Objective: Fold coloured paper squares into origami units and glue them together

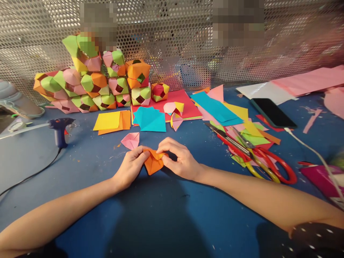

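An orange piece of folded paper (154,163) is held between my two hands, low over the blue table. My left hand (131,165) pinches its left corner between thumb and fingers. On the other side, my right hand (178,157) grips the upper right corner. Creases run across the sheet, and one corner points down toward me. Just beyond my left hand lies a small pink folded paper piece (130,141). Farther back are a stack of blue paper squares (152,120), yellow squares (106,120) over orange ones, and a partly joined pink and yellow paper unit (176,111).
Stacked colourful paper balls (94,84) stand against a perforated metal screen (172,43). At left is a glue gun (60,130) with its cord. To the right, red-handled scissors (279,165) lie on paper scraps, near a phone (272,113) with a white cable (314,154).
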The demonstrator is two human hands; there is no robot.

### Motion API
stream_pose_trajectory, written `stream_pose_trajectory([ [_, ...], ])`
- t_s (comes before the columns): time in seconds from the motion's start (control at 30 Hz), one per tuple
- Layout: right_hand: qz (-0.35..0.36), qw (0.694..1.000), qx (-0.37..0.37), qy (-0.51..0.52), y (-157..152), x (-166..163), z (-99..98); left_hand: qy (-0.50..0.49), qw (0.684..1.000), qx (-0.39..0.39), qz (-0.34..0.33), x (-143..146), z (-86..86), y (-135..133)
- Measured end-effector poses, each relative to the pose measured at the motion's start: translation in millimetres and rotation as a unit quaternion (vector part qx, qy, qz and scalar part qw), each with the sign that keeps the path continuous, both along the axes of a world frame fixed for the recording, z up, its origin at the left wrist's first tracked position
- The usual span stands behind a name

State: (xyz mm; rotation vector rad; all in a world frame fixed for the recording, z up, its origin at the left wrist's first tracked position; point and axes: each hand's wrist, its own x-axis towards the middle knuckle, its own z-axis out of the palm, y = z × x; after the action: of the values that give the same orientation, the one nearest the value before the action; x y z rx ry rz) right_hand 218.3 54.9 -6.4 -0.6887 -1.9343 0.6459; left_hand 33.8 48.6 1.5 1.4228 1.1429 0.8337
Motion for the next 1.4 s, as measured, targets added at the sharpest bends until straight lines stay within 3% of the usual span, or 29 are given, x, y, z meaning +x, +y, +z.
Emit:
stream_pose_trajectory([
  [0.1, 0.015, 0.999, -0.046, -0.002, -0.3, 0.7, 2.4, 0.038, 0.999, 0.021, 0.001, 0.0, 1.2, 0.5],
  [0.33, -0.049, 0.986, -0.158, -0.011, 2.8, -3.4, -0.9, 0.057, 0.996, 0.066, -0.013, 0.7, 3.0, -0.8],
  [0.97, -0.059, 0.994, -0.087, -0.017, 4.1, -4.3, -8.2, 0.112, 0.987, 0.112, -0.013, 0.4, 2.0, -2.0],
  [1.13, -0.056, 0.994, -0.093, -0.024, 3.1, -4.1, -7.8, 0.124, 0.982, 0.140, -0.013, 0.9, 0.7, -1.0],
  [1.4, -0.054, 0.992, -0.109, -0.023, 5.4, -1.8, -4.0, 0.089, 0.990, 0.110, -0.015, -1.4, 0.8, -0.2],
])
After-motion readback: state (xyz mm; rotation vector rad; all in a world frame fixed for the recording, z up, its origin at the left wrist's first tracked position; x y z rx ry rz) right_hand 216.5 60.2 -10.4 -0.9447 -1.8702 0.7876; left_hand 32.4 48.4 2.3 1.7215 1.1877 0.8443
